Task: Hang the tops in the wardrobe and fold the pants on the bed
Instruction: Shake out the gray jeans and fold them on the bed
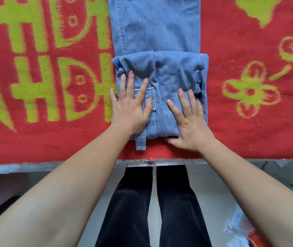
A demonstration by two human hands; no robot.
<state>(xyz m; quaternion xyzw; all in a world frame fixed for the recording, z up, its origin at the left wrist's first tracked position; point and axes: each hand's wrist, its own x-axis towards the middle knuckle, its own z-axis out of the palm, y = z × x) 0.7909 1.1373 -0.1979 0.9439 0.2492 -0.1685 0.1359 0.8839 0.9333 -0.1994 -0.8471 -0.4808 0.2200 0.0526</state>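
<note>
A pair of light blue jeans (160,72) lies on the red bed cover (240,122), its legs stretching away from me. The near part is folded over into a thick pad, with a denim strap sticking out toward the bed's edge. My left hand (131,106) lies flat on the left side of the fold, fingers spread and straight. My right hand (188,120) presses flat on the right side, its thumb at the fold's near edge. No tops or wardrobe are in view.
The red cover carries large yellow-green characters on the left and flower shapes on the right. The bed's front edge (53,165) runs across below my hands. My legs in dark trousers (153,211) stand on a pale floor; crumpled items lie at the lower right.
</note>
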